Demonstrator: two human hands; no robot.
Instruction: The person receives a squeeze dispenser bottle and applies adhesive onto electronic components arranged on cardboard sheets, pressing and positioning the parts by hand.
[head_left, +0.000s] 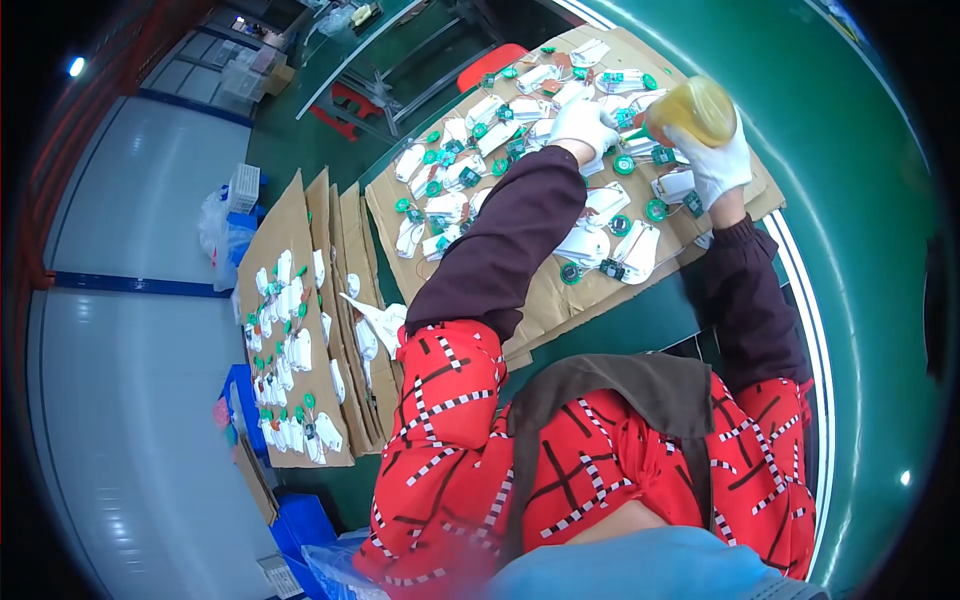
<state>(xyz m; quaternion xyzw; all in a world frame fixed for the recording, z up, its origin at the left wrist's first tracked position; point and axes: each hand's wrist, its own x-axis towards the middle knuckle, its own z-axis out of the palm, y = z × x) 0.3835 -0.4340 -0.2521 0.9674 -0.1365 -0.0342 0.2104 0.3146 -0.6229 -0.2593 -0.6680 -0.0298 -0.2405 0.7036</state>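
Observation:
My right hand, in a white glove, is wrapped round a translucent bottle of yellowish contents. The bottle is tilted over the right side of a cardboard sheet. Also gloved in white, my left hand reaches in among white plastic housings on the sheet. Its fingers look curled together, and whatever they may hold is hidden. Wired to the housings are small green circuit boards and round green discs. One disc lies between my two hands.
More cardboard sheets carrying similar housings stand at the left. A red stool is behind the work sheet, and another red stool is farther back. Blue bins sit at lower left. The table's white edge runs along the right.

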